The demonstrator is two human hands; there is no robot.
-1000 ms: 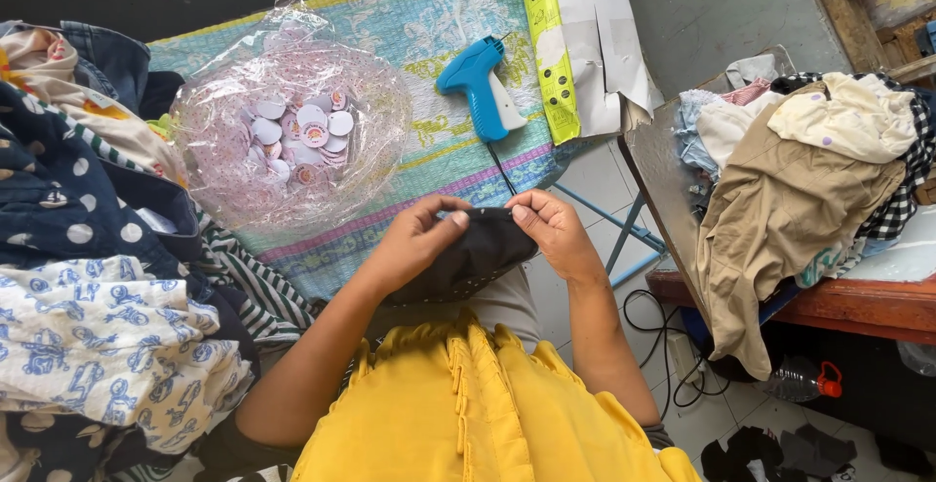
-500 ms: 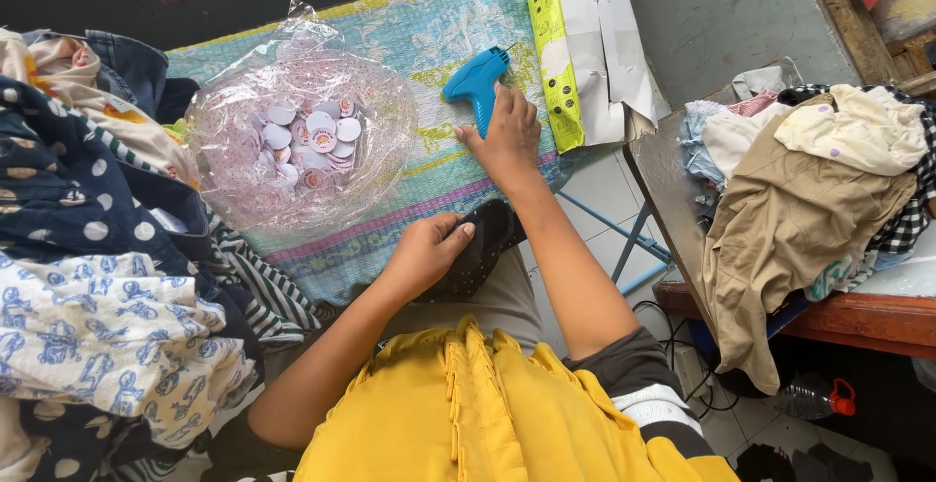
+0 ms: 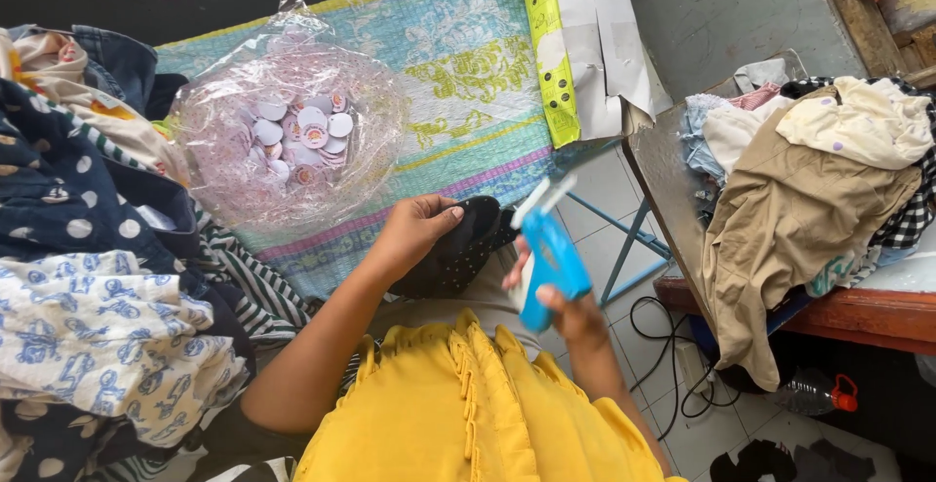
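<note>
Left hand [image 3: 414, 233] near centre of frame, fingers curled around the edge of a dark dotted garment [image 3: 468, 248], pinching the cloth just above the lap. Right hand [image 3: 561, 307] just right of centre and slightly lower, closed firmly around a blue tagging gun [image 3: 551, 263], nozzle tilted up and left toward the garment, close beside it but whether touching could not be told. Behind both hands, a table under a patterned turquoise cloth [image 3: 468, 73]. On it, upper left of centre, a crumpled clear plastic bag [image 3: 283, 131] with round white tags [image 3: 302, 136] inside. Upper centre, a yellow-green and white cardboard box [image 3: 585, 48], opened. Left edge, heaped printed clothes [image 3: 88, 277]. Right side, a beige garment [image 3: 790, 238] draped over a wooden bench [image 3: 858, 311].
</note>
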